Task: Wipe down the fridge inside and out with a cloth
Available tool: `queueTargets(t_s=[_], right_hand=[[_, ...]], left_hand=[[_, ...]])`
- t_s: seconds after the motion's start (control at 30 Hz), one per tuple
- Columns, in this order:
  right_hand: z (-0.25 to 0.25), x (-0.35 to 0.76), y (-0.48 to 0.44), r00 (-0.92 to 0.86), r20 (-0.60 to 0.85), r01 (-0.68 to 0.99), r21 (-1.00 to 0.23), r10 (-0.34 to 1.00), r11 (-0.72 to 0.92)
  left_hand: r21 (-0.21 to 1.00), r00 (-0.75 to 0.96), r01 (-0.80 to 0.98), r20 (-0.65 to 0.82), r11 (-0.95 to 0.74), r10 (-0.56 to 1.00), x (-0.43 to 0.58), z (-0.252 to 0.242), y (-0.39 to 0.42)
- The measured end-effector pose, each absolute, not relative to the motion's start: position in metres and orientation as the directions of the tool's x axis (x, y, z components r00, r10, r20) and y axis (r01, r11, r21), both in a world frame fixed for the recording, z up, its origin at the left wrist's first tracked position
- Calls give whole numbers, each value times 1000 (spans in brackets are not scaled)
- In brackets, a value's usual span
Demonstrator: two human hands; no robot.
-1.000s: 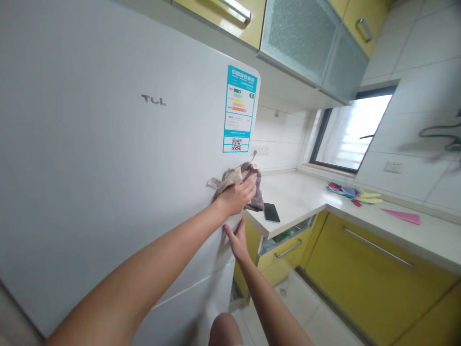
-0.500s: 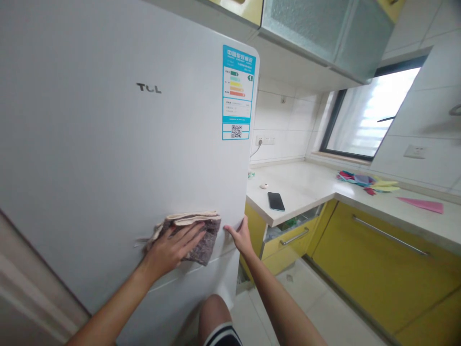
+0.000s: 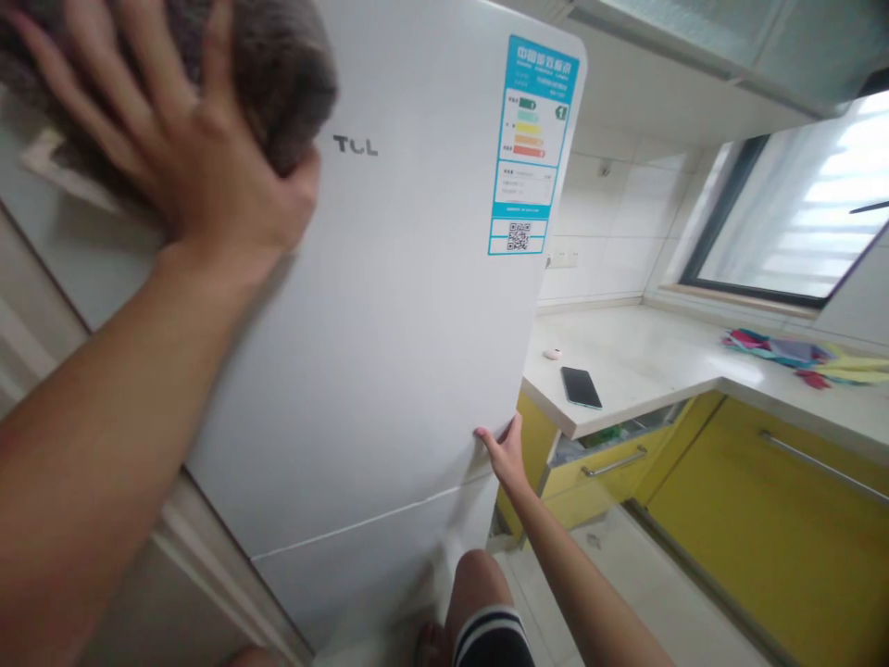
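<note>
A white fridge (image 3: pixel 389 352) with a blue energy label (image 3: pixel 532 144) fills the left and middle of the head view. My left hand (image 3: pixel 181 139) is high at the top left, fingers spread flat, pressing a grey-brown cloth (image 3: pixel 278 65) against the fridge door. Part of the cloth is hidden under the palm. My right hand (image 3: pixel 504 454) rests lower down on the door's right edge, fingers curled round that edge, just above the seam between the doors.
A white counter (image 3: pixel 653 361) runs right of the fridge with a dark phone (image 3: pixel 581 386) and a small white object (image 3: pixel 552 353) on it. Colourful cloths (image 3: pixel 798 354) lie further right. Yellow cabinets (image 3: pixel 750 500) and a part-open drawer (image 3: pixel 611 454) sit below. My knee (image 3: pixel 479 579) shows at the bottom.
My left hand has swept the cloth from low on the door up to the top left. The right hand has stayed on the door's edge. The camera has shifted left.
</note>
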State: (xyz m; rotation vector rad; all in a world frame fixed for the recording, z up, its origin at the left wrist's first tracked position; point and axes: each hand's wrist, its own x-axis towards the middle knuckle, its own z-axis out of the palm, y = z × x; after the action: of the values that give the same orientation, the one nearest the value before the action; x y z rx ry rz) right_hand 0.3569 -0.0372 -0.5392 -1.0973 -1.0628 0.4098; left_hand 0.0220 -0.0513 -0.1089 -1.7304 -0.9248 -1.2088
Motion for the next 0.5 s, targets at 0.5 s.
queueTargets(t_s=[0.5], right_hand=[[-534,359,-40,445,533,275,-846,720,457]], left_hand=[[-712,899,402,426,-575,102,78,-457,-70]])
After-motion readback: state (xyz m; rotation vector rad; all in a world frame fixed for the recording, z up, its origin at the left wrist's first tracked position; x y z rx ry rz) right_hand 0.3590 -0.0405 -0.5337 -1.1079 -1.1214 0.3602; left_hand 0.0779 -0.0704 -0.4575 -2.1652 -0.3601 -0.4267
